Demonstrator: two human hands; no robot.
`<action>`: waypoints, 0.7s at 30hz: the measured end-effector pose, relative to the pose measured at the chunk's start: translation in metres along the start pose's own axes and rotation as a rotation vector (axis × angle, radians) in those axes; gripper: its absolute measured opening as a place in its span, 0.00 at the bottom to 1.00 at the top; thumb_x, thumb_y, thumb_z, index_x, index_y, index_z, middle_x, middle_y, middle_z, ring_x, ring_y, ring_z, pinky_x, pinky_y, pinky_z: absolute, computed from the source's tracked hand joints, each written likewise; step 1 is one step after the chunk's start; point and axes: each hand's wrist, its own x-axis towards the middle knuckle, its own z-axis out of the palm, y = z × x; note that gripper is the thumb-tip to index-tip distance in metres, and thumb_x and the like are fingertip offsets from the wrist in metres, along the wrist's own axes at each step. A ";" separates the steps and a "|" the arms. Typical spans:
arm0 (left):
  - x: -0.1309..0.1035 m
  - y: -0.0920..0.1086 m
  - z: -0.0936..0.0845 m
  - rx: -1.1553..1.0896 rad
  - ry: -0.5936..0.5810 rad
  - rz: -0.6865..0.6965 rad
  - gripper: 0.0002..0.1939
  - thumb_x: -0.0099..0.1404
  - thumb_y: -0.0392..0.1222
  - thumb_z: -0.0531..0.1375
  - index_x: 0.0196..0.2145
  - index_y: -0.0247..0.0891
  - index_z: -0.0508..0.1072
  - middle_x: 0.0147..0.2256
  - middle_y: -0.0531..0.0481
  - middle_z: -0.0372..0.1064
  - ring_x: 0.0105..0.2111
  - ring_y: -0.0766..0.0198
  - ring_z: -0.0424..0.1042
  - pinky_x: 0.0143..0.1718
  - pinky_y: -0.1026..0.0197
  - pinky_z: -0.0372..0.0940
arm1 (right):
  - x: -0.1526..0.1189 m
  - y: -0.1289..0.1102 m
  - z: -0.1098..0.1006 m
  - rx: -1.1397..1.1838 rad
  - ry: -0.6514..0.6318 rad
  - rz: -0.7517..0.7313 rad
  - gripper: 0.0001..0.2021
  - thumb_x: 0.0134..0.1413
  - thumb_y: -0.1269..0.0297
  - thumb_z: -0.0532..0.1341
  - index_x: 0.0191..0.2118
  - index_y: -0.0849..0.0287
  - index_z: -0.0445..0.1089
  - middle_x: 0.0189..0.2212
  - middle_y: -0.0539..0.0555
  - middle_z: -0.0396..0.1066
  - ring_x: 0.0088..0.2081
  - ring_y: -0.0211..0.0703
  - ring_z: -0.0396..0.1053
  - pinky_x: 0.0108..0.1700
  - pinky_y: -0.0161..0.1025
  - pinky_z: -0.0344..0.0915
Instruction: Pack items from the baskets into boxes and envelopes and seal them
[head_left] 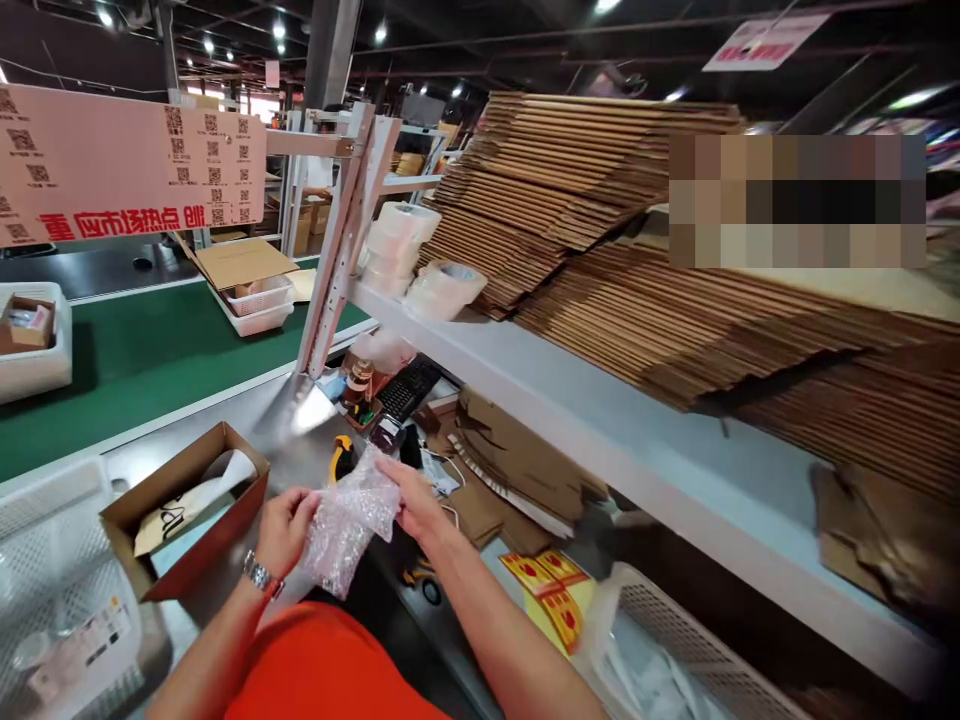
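Observation:
A piece of bubble wrap (341, 550), folded or wrapped in layers, is held up in front of my body. My left hand (283, 528) pinches its left edge between thumb and fingers. At its upper right side, my right hand (411, 497) grips the wrap. Whether anything lies inside the wrap, I cannot tell. To the left of my hands stands an open cardboard box (199, 550) with printed paper and a white sheet in it. Just behind the wrap lies a yellow and black tool (342, 458), partly hidden.
White baskets (56, 500) stand at the left, beside a green conveyor belt (142, 345). Flattened cartons (600, 300) and tape rolls (446, 290) fill the shelf (540, 375). Below it are a keyboard (409, 388), red and yellow cards (551, 590) and a lined basket (690, 630).

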 end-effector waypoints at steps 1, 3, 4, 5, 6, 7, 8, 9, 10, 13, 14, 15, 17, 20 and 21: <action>0.002 0.001 0.001 -0.034 0.049 -0.028 0.27 0.67 0.65 0.60 0.28 0.37 0.78 0.24 0.49 0.72 0.27 0.61 0.68 0.31 0.60 0.62 | 0.005 0.001 0.004 0.062 -0.027 0.023 0.28 0.44 0.36 0.75 0.36 0.57 0.76 0.23 0.48 0.72 0.20 0.36 0.62 0.23 0.35 0.61; 0.008 0.004 0.003 -0.103 0.142 -0.087 0.30 0.65 0.71 0.60 0.26 0.38 0.75 0.22 0.52 0.66 0.25 0.63 0.63 0.29 0.61 0.59 | 0.010 0.013 0.013 0.159 -0.084 0.018 0.33 0.48 0.29 0.70 0.46 0.55 0.76 0.33 0.53 0.78 0.30 0.43 0.73 0.31 0.38 0.71; 0.011 0.004 0.005 -0.130 0.182 -0.114 0.32 0.63 0.73 0.61 0.25 0.38 0.73 0.22 0.53 0.64 0.24 0.64 0.61 0.28 0.61 0.58 | 0.008 0.023 0.017 0.158 -0.101 -0.025 0.36 0.49 0.28 0.69 0.52 0.53 0.75 0.41 0.56 0.80 0.38 0.47 0.77 0.37 0.42 0.75; 0.015 0.004 0.007 -0.145 0.224 -0.133 0.34 0.61 0.76 0.61 0.24 0.39 0.72 0.21 0.54 0.62 0.23 0.65 0.59 0.27 0.61 0.57 | 0.003 0.035 0.021 0.121 -0.098 -0.103 0.39 0.48 0.28 0.69 0.57 0.51 0.72 0.49 0.59 0.79 0.47 0.52 0.78 0.44 0.46 0.76; 0.019 0.003 0.009 -0.146 0.267 -0.142 0.34 0.60 0.78 0.61 0.23 0.40 0.70 0.20 0.55 0.61 0.23 0.65 0.58 0.26 0.61 0.56 | -0.004 0.048 0.024 0.057 -0.077 -0.209 0.41 0.48 0.29 0.71 0.61 0.50 0.69 0.56 0.61 0.76 0.55 0.56 0.76 0.51 0.50 0.76; 0.022 0.001 0.012 -0.134 0.310 -0.142 0.35 0.59 0.79 0.61 0.22 0.41 0.68 0.20 0.56 0.59 0.22 0.66 0.57 0.26 0.61 0.56 | -0.013 0.062 0.026 -0.023 -0.046 -0.338 0.44 0.46 0.31 0.73 0.64 0.49 0.67 0.62 0.62 0.71 0.61 0.60 0.72 0.57 0.55 0.74; 0.025 -0.002 0.015 -0.116 0.349 -0.136 0.35 0.59 0.79 0.61 0.22 0.42 0.66 0.19 0.56 0.59 0.22 0.66 0.57 0.26 0.61 0.56 | -0.022 0.074 0.026 -0.106 -0.022 -0.477 0.46 0.47 0.33 0.74 0.66 0.49 0.64 0.66 0.64 0.66 0.66 0.64 0.67 0.62 0.59 0.70; 0.028 -0.004 0.019 -0.097 0.374 -0.128 0.35 0.60 0.79 0.60 0.21 0.42 0.65 0.19 0.56 0.59 0.22 0.66 0.57 0.26 0.61 0.56 | -0.030 0.084 0.026 -0.197 -0.030 -0.588 0.48 0.46 0.35 0.75 0.68 0.49 0.62 0.69 0.66 0.62 0.69 0.68 0.63 0.65 0.62 0.67; 0.030 -0.007 0.023 -0.079 0.385 -0.121 0.35 0.62 0.78 0.60 0.21 0.43 0.64 0.19 0.56 0.59 0.22 0.66 0.58 0.27 0.61 0.56 | -0.036 0.091 0.026 -0.292 -0.051 -0.677 0.49 0.45 0.38 0.77 0.69 0.50 0.61 0.71 0.67 0.60 0.71 0.70 0.61 0.67 0.64 0.65; 0.036 -0.013 0.037 -0.039 0.373 -0.109 0.34 0.63 0.77 0.60 0.21 0.43 0.64 0.20 0.56 0.59 0.23 0.65 0.58 0.28 0.61 0.56 | -0.037 0.089 0.019 -0.536 -0.163 -0.735 0.34 0.50 0.48 0.77 0.61 0.52 0.75 0.62 0.65 0.71 0.64 0.66 0.70 0.64 0.60 0.70; 0.039 -0.014 0.041 -0.026 0.372 -0.106 0.34 0.63 0.77 0.60 0.21 0.43 0.63 0.20 0.56 0.58 0.23 0.65 0.58 0.28 0.61 0.56 | -0.032 0.083 0.015 -0.574 -0.190 -0.707 0.23 0.55 0.50 0.74 0.54 0.52 0.80 0.55 0.63 0.76 0.58 0.61 0.75 0.60 0.56 0.73; 0.042 -0.014 0.044 -0.013 0.378 -0.102 0.34 0.62 0.77 0.61 0.21 0.43 0.63 0.20 0.57 0.58 0.24 0.65 0.58 0.28 0.61 0.56 | -0.026 0.075 0.010 -0.583 -0.204 -0.669 0.14 0.60 0.52 0.70 0.47 0.53 0.83 0.48 0.60 0.79 0.51 0.56 0.78 0.56 0.52 0.75; 0.050 -0.014 0.048 0.011 0.392 -0.096 0.34 0.62 0.76 0.61 0.21 0.43 0.63 0.21 0.57 0.58 0.25 0.65 0.58 0.29 0.61 0.56 | -0.013 0.059 -0.001 -0.550 -0.235 -0.577 0.12 0.65 0.53 0.66 0.38 0.53 0.85 0.37 0.57 0.80 0.41 0.50 0.78 0.47 0.45 0.75; 0.058 -0.012 0.056 0.014 0.376 -0.112 0.32 0.62 0.75 0.62 0.22 0.43 0.65 0.22 0.57 0.58 0.24 0.65 0.57 0.28 0.61 0.55 | 0.001 0.046 -0.016 -0.506 -0.234 -0.469 0.14 0.62 0.51 0.67 0.35 0.54 0.86 0.35 0.56 0.81 0.39 0.48 0.78 0.44 0.42 0.74; 0.059 -0.010 0.059 0.008 0.356 -0.124 0.31 0.62 0.75 0.62 0.24 0.42 0.67 0.21 0.57 0.58 0.23 0.66 0.56 0.27 0.61 0.54 | 0.004 0.045 -0.020 -0.489 -0.202 -0.445 0.14 0.60 0.51 0.68 0.34 0.55 0.86 0.35 0.56 0.81 0.39 0.48 0.78 0.43 0.42 0.73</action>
